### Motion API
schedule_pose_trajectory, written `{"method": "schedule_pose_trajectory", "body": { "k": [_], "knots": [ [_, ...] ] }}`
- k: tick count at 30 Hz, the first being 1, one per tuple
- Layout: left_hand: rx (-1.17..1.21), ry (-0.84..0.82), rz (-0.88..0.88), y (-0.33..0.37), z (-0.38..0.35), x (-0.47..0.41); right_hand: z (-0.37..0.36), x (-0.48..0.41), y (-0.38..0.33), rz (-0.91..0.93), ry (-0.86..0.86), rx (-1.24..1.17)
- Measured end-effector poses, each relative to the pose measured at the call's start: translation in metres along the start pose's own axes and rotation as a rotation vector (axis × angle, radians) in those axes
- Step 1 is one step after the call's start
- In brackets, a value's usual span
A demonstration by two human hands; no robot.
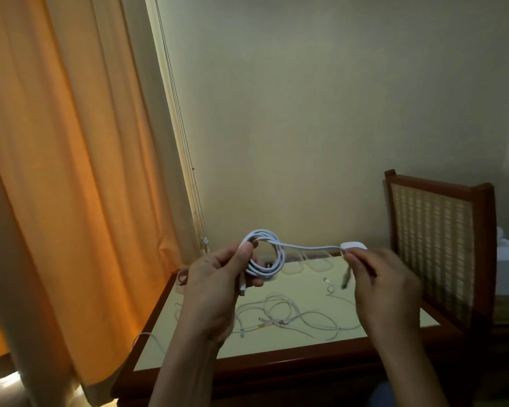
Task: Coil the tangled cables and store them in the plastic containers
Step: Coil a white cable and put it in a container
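Note:
My left hand [218, 277] grips a white cable coil [266, 254] of several loops, held above the table. One strand runs right from the coil to a white plug end [353, 246], which my right hand [385, 277] pinches between thumb and fingers. More tangled white cables [294, 318] lie loose on the pale tabletop [306, 343] below my hands. Clear plastic containers [309, 261] stand at the table's far edge, partly hidden behind the coil.
The table has a dark wooden rim [276, 359]. An orange curtain [71, 171] hangs at the left. A wooden chair with a woven back [435, 245] stands at the right of the table. A plain wall is behind.

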State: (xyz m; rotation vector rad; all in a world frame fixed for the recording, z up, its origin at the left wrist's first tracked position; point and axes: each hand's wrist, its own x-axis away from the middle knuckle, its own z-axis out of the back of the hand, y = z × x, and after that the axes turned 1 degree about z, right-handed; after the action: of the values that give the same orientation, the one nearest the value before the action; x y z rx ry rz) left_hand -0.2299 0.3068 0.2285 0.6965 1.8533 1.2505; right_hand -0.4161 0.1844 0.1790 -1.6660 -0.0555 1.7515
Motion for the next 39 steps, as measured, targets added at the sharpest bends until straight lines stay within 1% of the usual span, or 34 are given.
{"method": "schedule_pose_trajectory", "body": {
  "k": [1,3,7,9,11,15,21,23,25,27,29,31,34,36,39],
  "knots": [
    [0.051,-0.010,0.024,0.000,-0.003,0.002,-0.002,0.002,-0.002,-0.003,-0.034,-0.028],
    [0.127,-0.021,0.074,-0.001,-0.008,0.005,-0.007,0.008,-0.009,-0.083,-0.092,-0.112],
    [0.145,-0.020,0.134,-0.007,-0.017,0.010,-0.016,0.016,-0.016,-0.385,-0.134,-0.435],
    [0.151,-0.014,0.143,-0.010,-0.020,0.012,-0.016,0.016,-0.020,-0.479,-0.149,-0.613],
    [0.165,-0.019,0.151,-0.012,-0.023,0.015,-0.015,0.016,-0.025,-0.523,-0.151,-0.731],
    [0.182,-0.037,0.180,-0.013,-0.026,0.018,-0.013,0.017,-0.031,-0.598,-0.157,-0.861],
    [0.100,-0.037,0.195,-0.014,-0.026,0.019,-0.012,0.014,-0.036,-0.702,-0.117,-1.040],
    [0.063,-0.060,0.185,-0.012,-0.025,0.019,-0.011,0.013,-0.038,-0.748,-0.108,-1.097],
    [0.040,-0.083,0.180,-0.011,-0.027,0.019,-0.011,0.013,-0.039,-0.755,-0.143,-1.119],
    [0.029,-0.085,0.169,-0.012,-0.028,0.020,-0.010,0.015,-0.042,-0.723,-0.265,-1.155],
    [0.044,-0.075,0.165,-0.012,-0.030,0.019,-0.011,0.018,-0.046,-0.729,-0.387,-1.224],
    [0.084,-0.059,0.175,-0.014,-0.030,0.019,-0.011,0.019,-0.048,-0.761,-0.447,-1.270],
    [0.133,-0.040,0.184,-0.017,-0.030,0.015,-0.009,0.019,-0.052,-0.754,-0.509,-1.305],
    [0.156,-0.044,0.185,-0.019,-0.031,0.011,-0.007,0.019,-0.055,-0.711,-0.585,-1.298],
    [0.207,-0.047,0.201,-0.019,-0.032,0.007,-0.005,0.021,-0.057,-0.641,-0.665,-1.227]
  ]
}}
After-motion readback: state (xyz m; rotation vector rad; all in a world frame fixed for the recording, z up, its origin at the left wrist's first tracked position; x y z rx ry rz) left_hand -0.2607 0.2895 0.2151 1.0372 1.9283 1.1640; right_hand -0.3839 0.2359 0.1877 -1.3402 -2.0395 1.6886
